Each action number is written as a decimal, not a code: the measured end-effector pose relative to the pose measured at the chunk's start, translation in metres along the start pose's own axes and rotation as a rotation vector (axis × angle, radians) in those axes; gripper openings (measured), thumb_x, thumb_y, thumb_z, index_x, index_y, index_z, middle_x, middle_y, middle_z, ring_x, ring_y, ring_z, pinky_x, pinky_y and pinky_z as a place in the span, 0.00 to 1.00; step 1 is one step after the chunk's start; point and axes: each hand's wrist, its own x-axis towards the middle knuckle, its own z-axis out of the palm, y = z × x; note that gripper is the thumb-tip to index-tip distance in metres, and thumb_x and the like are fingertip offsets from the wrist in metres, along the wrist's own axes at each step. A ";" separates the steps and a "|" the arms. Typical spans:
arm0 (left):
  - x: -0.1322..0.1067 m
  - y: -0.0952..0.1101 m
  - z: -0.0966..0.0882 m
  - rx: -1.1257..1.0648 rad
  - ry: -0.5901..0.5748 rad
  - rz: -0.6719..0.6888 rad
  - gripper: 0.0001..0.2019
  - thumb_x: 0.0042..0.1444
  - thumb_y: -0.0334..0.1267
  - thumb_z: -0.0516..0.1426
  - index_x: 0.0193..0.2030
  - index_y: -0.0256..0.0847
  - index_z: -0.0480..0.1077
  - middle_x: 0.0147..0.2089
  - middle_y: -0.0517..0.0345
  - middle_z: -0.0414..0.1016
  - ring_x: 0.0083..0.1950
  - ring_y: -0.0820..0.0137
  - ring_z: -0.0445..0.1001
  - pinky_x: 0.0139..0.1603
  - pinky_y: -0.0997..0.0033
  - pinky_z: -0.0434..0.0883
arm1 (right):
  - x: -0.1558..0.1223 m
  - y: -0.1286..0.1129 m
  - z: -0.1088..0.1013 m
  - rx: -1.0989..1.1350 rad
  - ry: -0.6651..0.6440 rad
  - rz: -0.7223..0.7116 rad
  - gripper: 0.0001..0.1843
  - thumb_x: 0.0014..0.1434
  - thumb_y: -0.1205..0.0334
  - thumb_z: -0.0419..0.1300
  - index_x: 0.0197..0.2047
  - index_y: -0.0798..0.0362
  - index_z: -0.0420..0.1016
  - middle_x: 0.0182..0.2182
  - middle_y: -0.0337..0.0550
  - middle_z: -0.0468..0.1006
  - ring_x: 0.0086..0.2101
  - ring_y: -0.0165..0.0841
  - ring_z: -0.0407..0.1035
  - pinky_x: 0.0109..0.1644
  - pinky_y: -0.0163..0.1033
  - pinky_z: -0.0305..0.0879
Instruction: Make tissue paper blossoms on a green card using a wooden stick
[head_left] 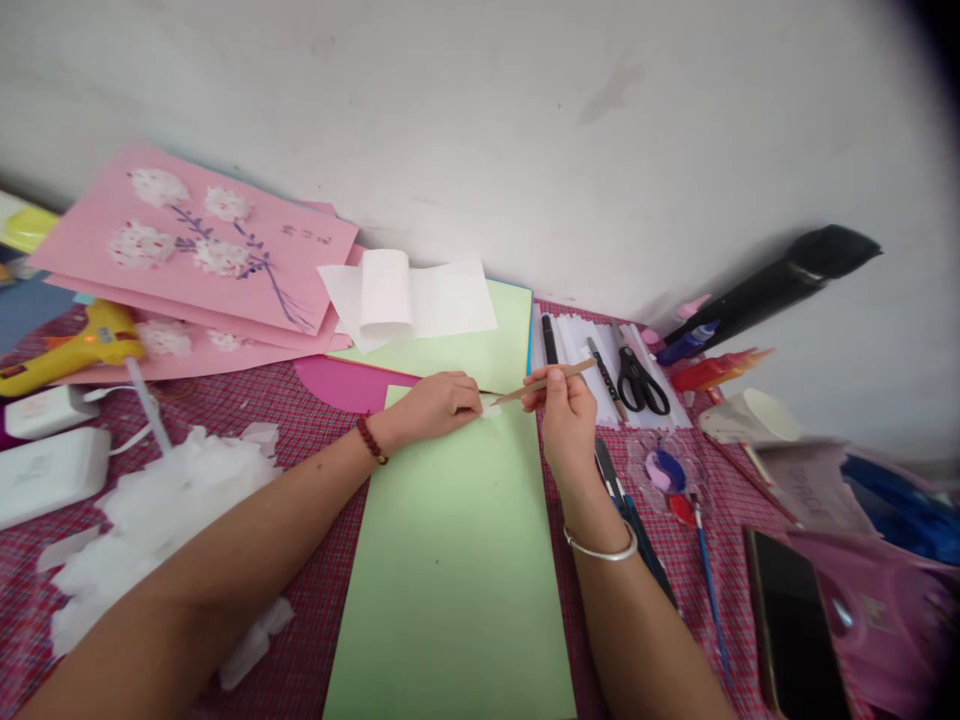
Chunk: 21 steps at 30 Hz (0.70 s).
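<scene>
A sheet of light green paper [457, 560] lies lengthwise in front of me. Near its far end, my left hand [444, 402] rests low with fingers pinched together, and a small piece of white tissue paper [490, 408] shows at the fingertips. My right hand [564, 405] is closed around a thin flat wooden stick [517, 392], its tip pointing left at the tissue piece. Whether the tip touches the tissue is hard to see. Left of the green sheet lies a loose heap of white tissue pieces [180, 500].
Pink paper [300, 270] with white tissue flowers leans at back left. A yellow glue gun [97, 345] and a white roll of tissue [386, 295] lie nearby. At right are black scissors [641, 385], a paint palette [664, 470], a paintbrush [711, 590], a white cup [754, 415] and a phone [795, 625].
</scene>
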 end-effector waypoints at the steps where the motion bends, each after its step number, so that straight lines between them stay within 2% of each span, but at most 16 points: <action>1: 0.000 0.000 0.000 -0.011 -0.004 -0.004 0.10 0.60 0.32 0.54 0.31 0.39 0.75 0.34 0.53 0.75 0.37 0.69 0.71 0.43 0.68 0.65 | 0.000 0.000 0.000 0.004 -0.003 0.002 0.19 0.64 0.46 0.52 0.35 0.53 0.71 0.24 0.37 0.73 0.21 0.26 0.64 0.27 0.34 0.62; 7: 0.001 0.002 0.000 -0.056 -0.029 0.010 0.09 0.59 0.31 0.54 0.32 0.40 0.75 0.34 0.53 0.77 0.37 0.69 0.72 0.46 0.67 0.66 | 0.000 0.001 -0.001 -0.019 -0.018 0.009 0.20 0.64 0.45 0.52 0.34 0.53 0.71 0.23 0.37 0.72 0.21 0.26 0.63 0.26 0.33 0.61; 21: 0.001 0.003 0.000 -0.092 -0.027 0.003 0.08 0.58 0.30 0.54 0.31 0.39 0.75 0.33 0.54 0.76 0.37 0.69 0.71 0.44 0.68 0.66 | -0.001 0.005 0.000 -0.027 -0.059 0.029 0.19 0.63 0.45 0.52 0.33 0.52 0.70 0.24 0.36 0.72 0.21 0.26 0.62 0.25 0.33 0.60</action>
